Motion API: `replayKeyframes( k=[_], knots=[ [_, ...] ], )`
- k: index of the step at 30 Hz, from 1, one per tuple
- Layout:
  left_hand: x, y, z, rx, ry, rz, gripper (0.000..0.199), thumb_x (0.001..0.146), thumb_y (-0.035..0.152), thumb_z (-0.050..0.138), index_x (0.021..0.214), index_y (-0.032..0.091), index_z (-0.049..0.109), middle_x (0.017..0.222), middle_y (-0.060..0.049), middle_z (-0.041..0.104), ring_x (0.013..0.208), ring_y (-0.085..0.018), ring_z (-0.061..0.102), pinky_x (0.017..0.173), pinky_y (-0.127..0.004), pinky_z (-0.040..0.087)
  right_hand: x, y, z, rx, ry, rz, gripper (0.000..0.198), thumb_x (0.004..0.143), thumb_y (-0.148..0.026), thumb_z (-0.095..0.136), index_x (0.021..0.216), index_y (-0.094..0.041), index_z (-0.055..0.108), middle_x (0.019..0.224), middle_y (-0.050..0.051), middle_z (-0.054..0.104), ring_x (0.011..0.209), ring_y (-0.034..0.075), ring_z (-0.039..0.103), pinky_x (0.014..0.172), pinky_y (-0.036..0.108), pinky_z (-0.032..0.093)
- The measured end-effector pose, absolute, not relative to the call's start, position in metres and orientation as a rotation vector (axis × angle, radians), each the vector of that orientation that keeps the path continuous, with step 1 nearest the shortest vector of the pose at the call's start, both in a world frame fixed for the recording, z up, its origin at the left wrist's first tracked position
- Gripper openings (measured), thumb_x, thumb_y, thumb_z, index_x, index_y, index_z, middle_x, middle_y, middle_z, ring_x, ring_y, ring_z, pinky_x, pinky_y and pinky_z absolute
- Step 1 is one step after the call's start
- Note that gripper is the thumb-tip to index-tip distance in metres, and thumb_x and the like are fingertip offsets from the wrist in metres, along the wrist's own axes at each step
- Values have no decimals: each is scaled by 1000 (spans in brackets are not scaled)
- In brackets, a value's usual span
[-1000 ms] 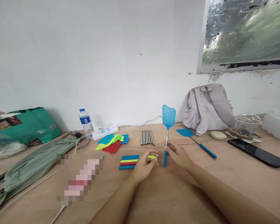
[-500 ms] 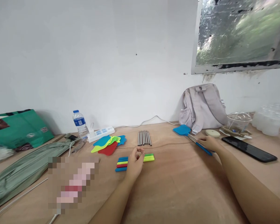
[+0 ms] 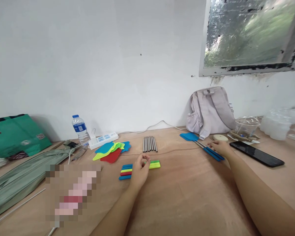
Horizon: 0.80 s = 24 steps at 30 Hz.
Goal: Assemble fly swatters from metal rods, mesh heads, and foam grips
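Table (image 3: 177,196): two blue swatters (image 3: 212,154) lying side by side at right; loose heads (image 3: 111,155) piled left; coloured handles (image 3: 127,170) front centre. Right hand (image 3: 219,147) at the swatters, left hand (image 3: 140,168) curled over the handles; can't tell if either pinches anything. Metal rods (image 3: 150,144) behind.

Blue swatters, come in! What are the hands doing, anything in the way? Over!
Right hand at two blue swatters, grip unclear. Swatters lying side by side. Left hand over coloured handles. Phone nearby, apart from swatters.
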<state>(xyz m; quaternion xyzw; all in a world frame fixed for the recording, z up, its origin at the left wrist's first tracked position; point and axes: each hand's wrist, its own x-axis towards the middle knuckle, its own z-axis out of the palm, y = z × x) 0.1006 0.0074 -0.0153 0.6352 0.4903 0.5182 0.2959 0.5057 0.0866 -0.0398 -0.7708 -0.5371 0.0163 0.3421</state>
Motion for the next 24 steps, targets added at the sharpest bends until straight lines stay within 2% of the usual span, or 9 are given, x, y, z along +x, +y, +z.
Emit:
replayKeyframes(
  k=[4,8,13,17,21,24],
  knots=[
    [100,6,-13,1711,1326,1369,10,73,28,45,78,19,48,52,8,42,38,-7,38,42,-19,29,505,84,-36,-2043,-1375,92,32,70,-40,48,75,-16,70,65,7,67,61,21,59,55,29,42],
    [98,5,-11,1764,1357,1380,10,75,28,44,78,19,48,47,10,35,39,-8,34,43,-19,26,496,77,-26,-2036,-1323,-8,34,70,-40,47,78,-15,68,77,10,67,76,24,59,63,31,41],
    [94,4,-10,1959,1424,1404,10,75,21,41,79,19,50,48,9,34,44,-9,38,47,-20,28,485,69,-18,-1956,-1305,-122,31,68,-37,47,78,-17,68,74,8,67,73,23,59,61,29,40],
    [81,8,-5,2163,1536,1458,11,74,16,41,79,20,50,58,5,44,51,-10,43,53,-22,34,477,66,-17,-1944,-1317,-163,29,69,-34,46,78,-16,67,73,8,67,71,22,59,59,29,39],
    [51,20,3,2244,1609,1719,13,74,12,39,77,19,48,75,-1,51,73,-15,51,70,-28,41,468,68,-20,-2001,-1423,-127,24,68,-32,49,77,-18,67,73,8,67,70,23,59,57,29,39],
    [21,33,1,2062,1806,1842,20,73,8,36,83,19,49,86,-5,54,87,-18,52,79,-33,42,462,72,-24,-2000,-1494,-88,21,68,-31,50,75,-19,65,75,7,66,71,24,60,59,30,40]
  ],
)
